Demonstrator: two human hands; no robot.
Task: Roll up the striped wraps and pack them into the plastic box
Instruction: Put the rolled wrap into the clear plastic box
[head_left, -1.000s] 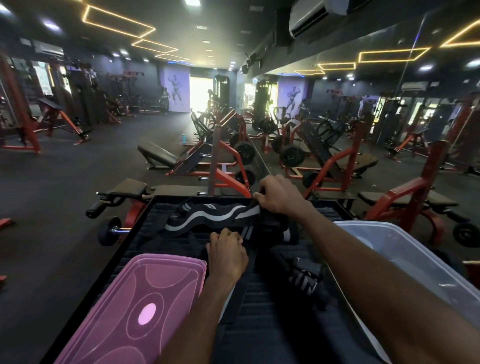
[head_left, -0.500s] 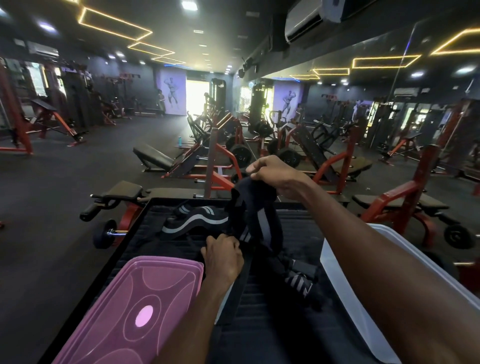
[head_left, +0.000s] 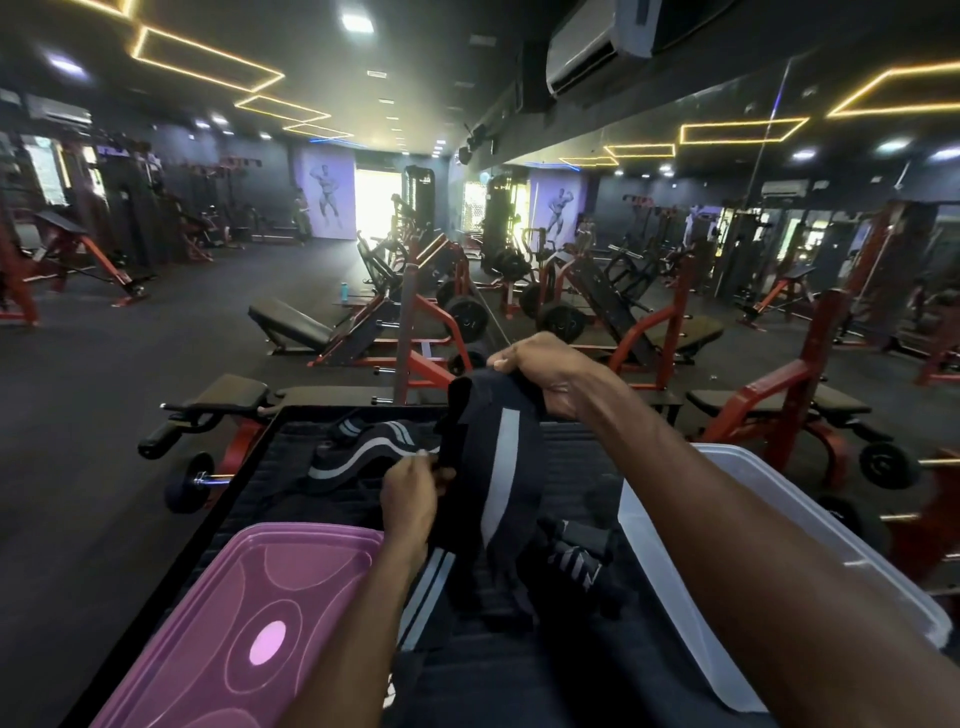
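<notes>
A black wrap with a grey stripe (head_left: 496, 467) hangs lifted above the black ribbed table (head_left: 571, 452). My right hand (head_left: 545, 371) grips its top end. My left hand (head_left: 410, 493) pinches its lower left edge. A second striped wrap (head_left: 363, 454) lies flat on the table behind my left hand. A dark bundle with short stripes (head_left: 574, 558) sits on the table under the hanging wrap. The clear plastic box (head_left: 779, 530) stands at the right, partly hidden by my right forearm. Its pink lid (head_left: 234, 623) lies at the lower left.
Red and black weight benches (head_left: 415, 358) and a dumbbell (head_left: 189, 480) stand just beyond the table's far and left edges. Dark gym floor (head_left: 130, 364) stretches to the left. A mirror wall (head_left: 779, 234) runs along the right.
My right hand has lifted one end of the wrap up off the table, so it now hangs unfolded. My left hand rose slightly and took hold of its edge.
</notes>
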